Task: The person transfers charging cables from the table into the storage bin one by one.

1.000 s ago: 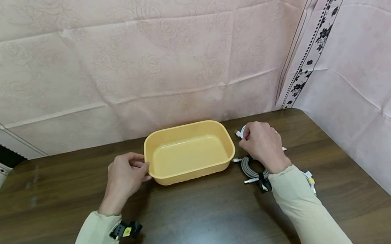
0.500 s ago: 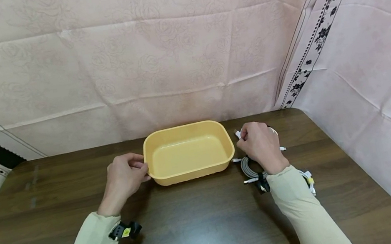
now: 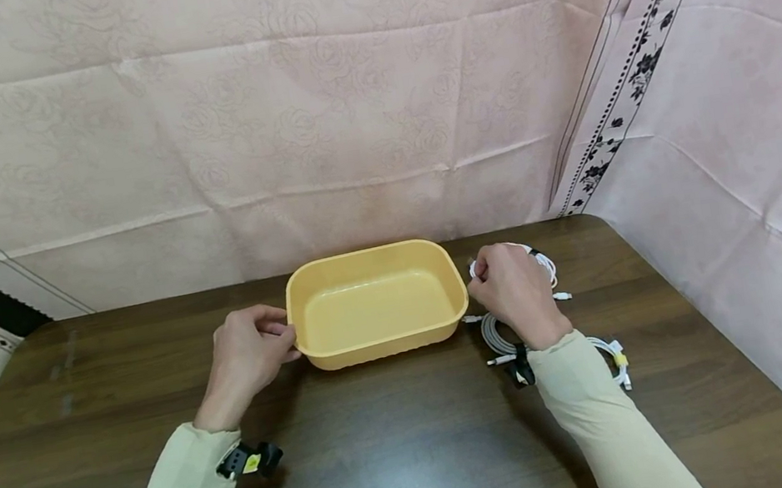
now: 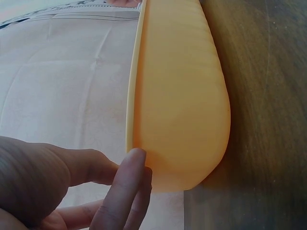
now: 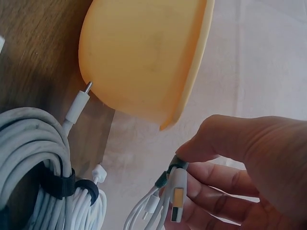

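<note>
My left hand (image 3: 254, 357) pinches the left end of the rim of a yellow plastic bin (image 3: 386, 353); its fingertips lie against the end wall in the left wrist view. Beyond the bin's right end, my right hand (image 3: 520, 292) pinches a coiled white USB cable (image 5: 179, 182) by its dark green tie. A metal USB plug and a smaller white connector hang from that bundle in the right wrist view. Below the right hand lies a thick grey cable coil (image 3: 498, 338) with a black strap. Part of it is hidden by the hand and wrist.
A white cable coil (image 3: 551, 269) with a black tie lies right of the right hand. Another white cable (image 3: 615, 355) with a yellow tie rests beside the right sleeve. Everything stands on a brown wooden table (image 3: 376, 449); patterned pink sheets hang behind and to the right.
My right hand has shifted slightly left, toward the bin. More of the white coil behind it and the yellow-tied cable now shows. My left hand and the bin stay almost still.
</note>
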Demonstrator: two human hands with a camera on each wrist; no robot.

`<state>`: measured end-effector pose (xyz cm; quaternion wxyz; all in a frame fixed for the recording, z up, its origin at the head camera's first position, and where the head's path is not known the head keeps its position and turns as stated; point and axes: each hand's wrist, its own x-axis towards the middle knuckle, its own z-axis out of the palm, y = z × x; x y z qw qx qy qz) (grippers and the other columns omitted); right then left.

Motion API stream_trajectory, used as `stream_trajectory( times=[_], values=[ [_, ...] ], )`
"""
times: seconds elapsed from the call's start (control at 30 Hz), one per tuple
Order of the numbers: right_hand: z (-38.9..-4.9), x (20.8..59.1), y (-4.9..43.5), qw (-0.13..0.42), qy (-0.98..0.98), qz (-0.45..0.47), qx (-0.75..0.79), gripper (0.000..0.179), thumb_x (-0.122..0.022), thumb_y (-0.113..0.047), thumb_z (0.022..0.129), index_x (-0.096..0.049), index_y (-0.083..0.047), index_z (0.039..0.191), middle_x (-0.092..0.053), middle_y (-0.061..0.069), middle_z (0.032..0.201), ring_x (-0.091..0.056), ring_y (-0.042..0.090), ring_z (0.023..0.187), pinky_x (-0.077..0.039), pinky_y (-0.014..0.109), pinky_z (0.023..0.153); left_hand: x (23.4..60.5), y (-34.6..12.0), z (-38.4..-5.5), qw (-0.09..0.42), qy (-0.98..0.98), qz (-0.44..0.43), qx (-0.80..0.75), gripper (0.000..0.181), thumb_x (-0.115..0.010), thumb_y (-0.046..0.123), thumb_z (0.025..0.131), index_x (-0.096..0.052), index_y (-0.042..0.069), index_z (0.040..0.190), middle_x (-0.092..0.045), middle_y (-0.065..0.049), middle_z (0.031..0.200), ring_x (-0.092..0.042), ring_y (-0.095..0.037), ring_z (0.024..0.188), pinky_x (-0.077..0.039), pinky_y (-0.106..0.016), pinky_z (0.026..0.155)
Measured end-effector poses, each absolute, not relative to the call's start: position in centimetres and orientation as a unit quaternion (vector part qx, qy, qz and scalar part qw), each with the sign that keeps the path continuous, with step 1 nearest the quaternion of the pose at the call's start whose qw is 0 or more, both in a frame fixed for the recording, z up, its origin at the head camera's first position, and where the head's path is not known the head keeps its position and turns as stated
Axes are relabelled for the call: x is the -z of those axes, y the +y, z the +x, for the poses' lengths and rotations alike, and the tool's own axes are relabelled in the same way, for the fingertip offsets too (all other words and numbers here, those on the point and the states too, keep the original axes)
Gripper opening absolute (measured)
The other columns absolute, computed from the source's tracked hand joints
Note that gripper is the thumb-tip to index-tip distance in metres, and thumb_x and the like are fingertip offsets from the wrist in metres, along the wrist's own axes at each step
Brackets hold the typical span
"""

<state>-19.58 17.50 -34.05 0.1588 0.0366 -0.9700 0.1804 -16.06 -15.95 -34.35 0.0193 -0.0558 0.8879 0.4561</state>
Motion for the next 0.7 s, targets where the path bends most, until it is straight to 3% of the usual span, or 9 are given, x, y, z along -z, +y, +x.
stream_trajectory(
  times=[0.4, 0.6, 0.7],
  values=[
    [-19.65, 33.69, 17.30, 0.157, -0.970, 0.047, -0.178, 0.011, -0.062, -0.007, 0.074, -0.064, -0.016, 0.068, -0.062, 0.000, 0.068, -0.058, 0.021, 0.063, -0.040, 0.030, 0.047, 34.46, -16.10, -16.01, 0.017, 0.888, -0.057, -0.456, 0.036, -0.062, 0.008, 0.094, -0.064, -0.005, 0.128, -0.071, -0.021, 0.104, -0.073, -0.011, 0.070, -0.065, -0.032, 0.072],
    [-19.80, 33.43, 17.59, 0.171, -0.968, 0.051, -0.178, 0.008, -0.064, -0.008, 0.073, -0.069, -0.015, 0.072, -0.068, 0.002, 0.072, -0.066, 0.026, 0.069, -0.051, 0.039, 0.055, 34.46, -16.13, -16.00, 0.014, 0.887, -0.048, -0.459, 0.037, -0.062, 0.009, 0.094, -0.064, -0.006, 0.127, -0.072, -0.021, 0.103, -0.074, -0.011, 0.070, -0.065, -0.033, 0.072],
    [-19.84, 33.22, 17.63, 0.163, -0.969, 0.047, -0.181, 0.008, -0.064, -0.009, 0.074, -0.069, -0.015, 0.074, -0.068, 0.003, 0.074, -0.066, 0.028, 0.071, -0.052, 0.040, 0.056, 34.48, -16.04, -16.00, 0.014, 0.887, -0.047, -0.460, 0.037, -0.062, 0.009, 0.094, -0.064, -0.006, 0.127, -0.072, -0.021, 0.103, -0.073, -0.011, 0.070, -0.065, -0.033, 0.071]
  ],
)
